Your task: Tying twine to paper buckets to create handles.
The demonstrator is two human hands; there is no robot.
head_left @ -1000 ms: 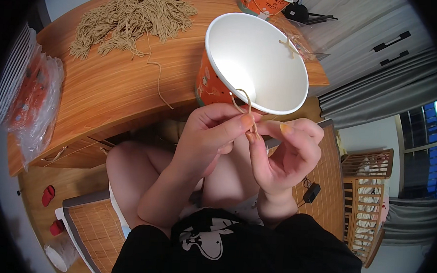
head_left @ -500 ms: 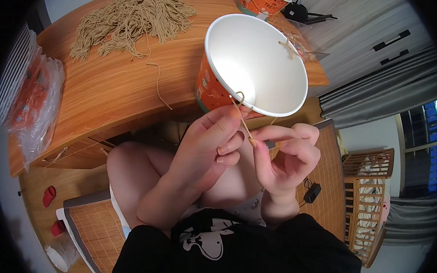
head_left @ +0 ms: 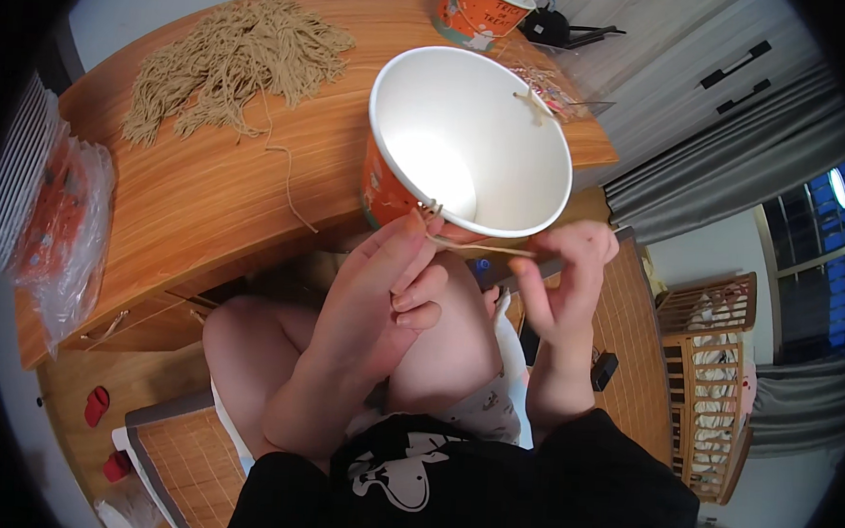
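A large orange paper bucket (head_left: 388, 190) with a white rim and white inside tilts over the front edge of the desk. Tan cord (head_left: 481, 248) passes through the near rim, where a small loop or knot shows. My left hand (head_left: 374, 285) is closed at this spot, thumb and fingertips pinching the cord against the rim. To the right, my right hand (head_left: 572, 277) holds the cord's other stretch pinched between thumb and forefinger, drawn nearly straight; its fingers are slightly blurred. Across the bucket, a knotted cord end (head_left: 538, 109) sits on the inside of the rim.
A heap of cut tan cords (head_left: 237, 68) lies on the wooden desk (head_left: 207, 181), one strand trailing forward. Stacked flat pieces in clear plastic (head_left: 61, 226) stand at the left edge. A smaller orange bucket (head_left: 478, 18) and a clear bag (head_left: 547, 84) are at the back right.
My right hand has pulled outward to the right, drawing the cord from a slant to nearly level. The cord loop at the rim is smaller. The view has shifted slightly.
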